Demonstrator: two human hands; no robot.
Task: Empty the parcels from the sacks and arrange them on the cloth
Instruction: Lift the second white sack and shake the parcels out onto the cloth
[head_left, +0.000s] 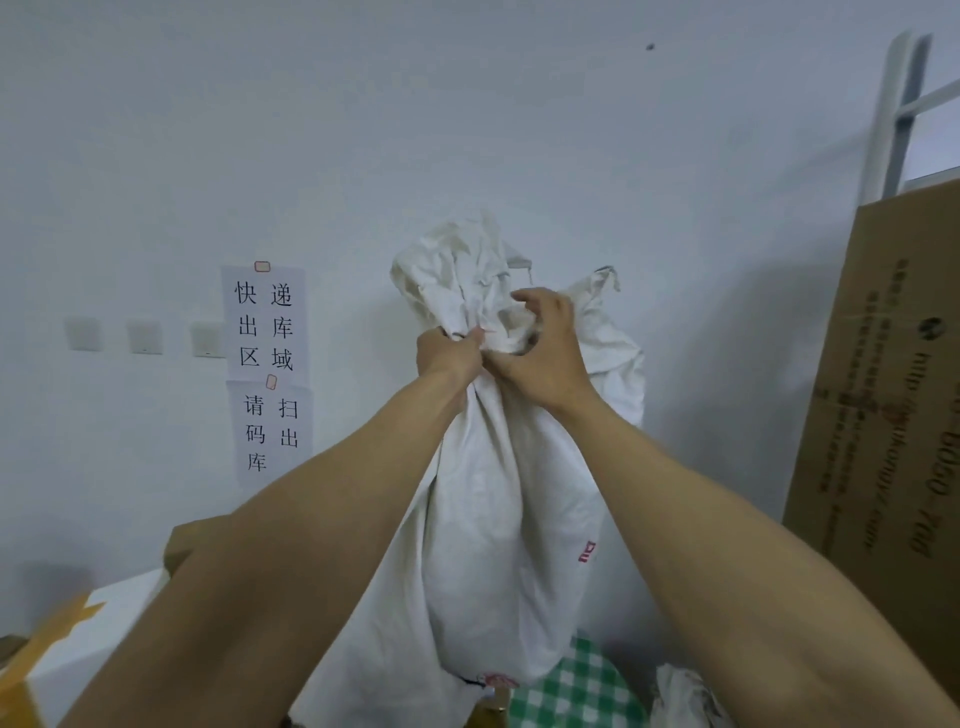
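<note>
A full white woven sack (498, 545) stands upright in front of me, its neck bunched together at the top. My left hand (449, 356) grips the gathered neck from the left. My right hand (545, 348) has its fingers curled into the bunched fabric at the neck from the right. Behind it a second white sack (615, 353) leans against the wall. A green and white checked cloth (576, 686) shows below the sack at the bottom. No parcels are visible outside the sacks.
A large brown cardboard sheet (883, 374) leans at the right, with a white metal frame (898, 114) behind it. A white box with yellow tape (78, 639) lies at the lower left. Paper signs (267, 364) hang on the wall. Crumpled white material (680, 696) lies at the bottom right.
</note>
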